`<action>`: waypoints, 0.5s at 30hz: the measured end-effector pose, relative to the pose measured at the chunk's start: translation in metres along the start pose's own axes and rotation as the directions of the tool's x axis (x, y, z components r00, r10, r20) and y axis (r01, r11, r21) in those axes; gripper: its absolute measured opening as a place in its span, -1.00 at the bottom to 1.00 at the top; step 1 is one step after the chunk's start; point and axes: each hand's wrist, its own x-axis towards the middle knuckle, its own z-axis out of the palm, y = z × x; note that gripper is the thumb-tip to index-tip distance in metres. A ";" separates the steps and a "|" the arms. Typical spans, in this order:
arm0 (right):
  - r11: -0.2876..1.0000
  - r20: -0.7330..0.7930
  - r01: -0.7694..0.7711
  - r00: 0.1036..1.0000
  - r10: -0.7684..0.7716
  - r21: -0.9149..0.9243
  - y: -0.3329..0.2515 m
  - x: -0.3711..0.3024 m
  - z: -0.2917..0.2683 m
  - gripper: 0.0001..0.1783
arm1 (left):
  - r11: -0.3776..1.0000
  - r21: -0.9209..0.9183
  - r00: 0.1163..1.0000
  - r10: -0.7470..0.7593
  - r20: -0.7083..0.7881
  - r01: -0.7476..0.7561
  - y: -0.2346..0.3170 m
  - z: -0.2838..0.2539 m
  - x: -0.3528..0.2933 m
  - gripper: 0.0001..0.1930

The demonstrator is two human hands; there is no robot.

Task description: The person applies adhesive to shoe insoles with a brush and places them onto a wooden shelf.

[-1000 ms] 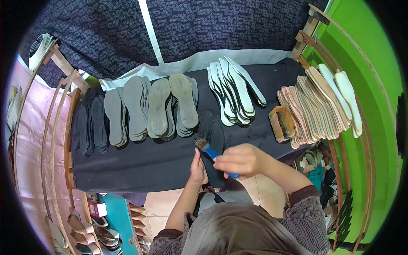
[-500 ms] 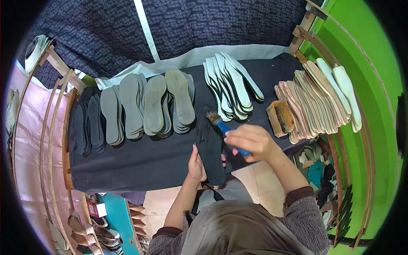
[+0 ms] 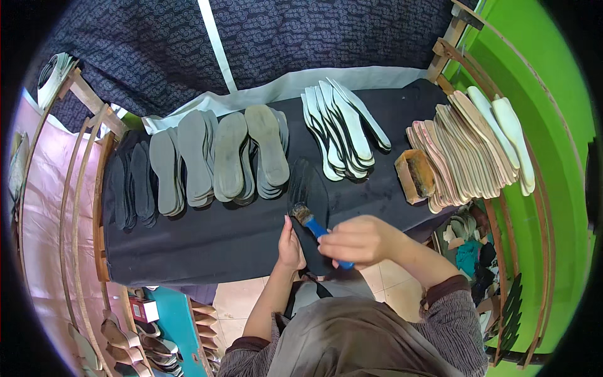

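The black-covered workbench (image 3: pixel 207 245) is still loaded with fanned rows of grey insoles (image 3: pixel 226 160), white ones (image 3: pixel 342 129) and pinkish ones (image 3: pixel 458 144). The dark insole (image 3: pixel 311 188) is pinned at the near edge by the left hand (image 3: pixel 290 246). The blue-handled brush (image 3: pixel 314 223), gripped tight in the right hand (image 3: pixel 358 242), has been pulled back down the insole from half a second ago, so another coating stroke looks underway.
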 end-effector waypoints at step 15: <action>0.991 -0.205 -0.086 0.977 0.063 -0.104 0.034 0.007 -0.007 -0.68 | 0.992 0.116 0.982 -0.066 0.175 0.046 -0.001 -0.015 0.001 -0.31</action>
